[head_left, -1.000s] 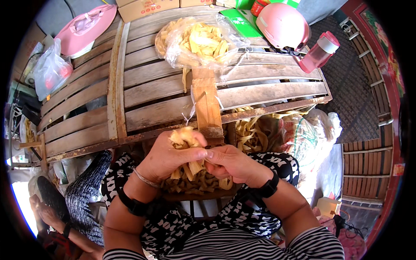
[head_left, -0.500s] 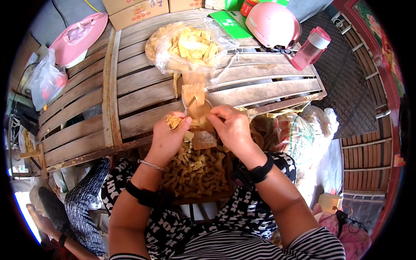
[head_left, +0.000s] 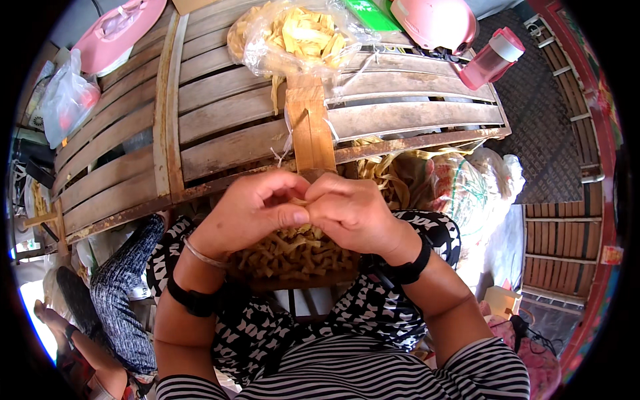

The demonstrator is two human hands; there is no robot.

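Note:
My left hand [head_left: 250,212] and my right hand [head_left: 350,212] meet above my lap, fingertips pinched together. Between them a sliver of a pale yellow strip [head_left: 300,202] shows; the fingers hide most of it. Just below the hands, many small knotted yellow pieces [head_left: 297,257] fill a brown container [head_left: 287,285] on my lap. Beyond my hands a wooden board [head_left: 311,133] with white string about it lies over the table's edge. At its far end sits an open clear plastic bag [head_left: 257,57] of folded yellow strips [head_left: 310,33].
The slatted table [head_left: 227,143] has a rusty metal edge. On it are a pink bottle [head_left: 492,59], a pink helmet [head_left: 437,23], a green packet [head_left: 373,15] and a pink hat [head_left: 120,33]. Stuffed bags [head_left: 460,187] stand at the right. Another person's leg [head_left: 123,300] is at the left.
My hands have come together, nearer to me and off the board. The bunched strip seen in my left hand is now mostly hidden between the fingers. The view has shifted a little downward.

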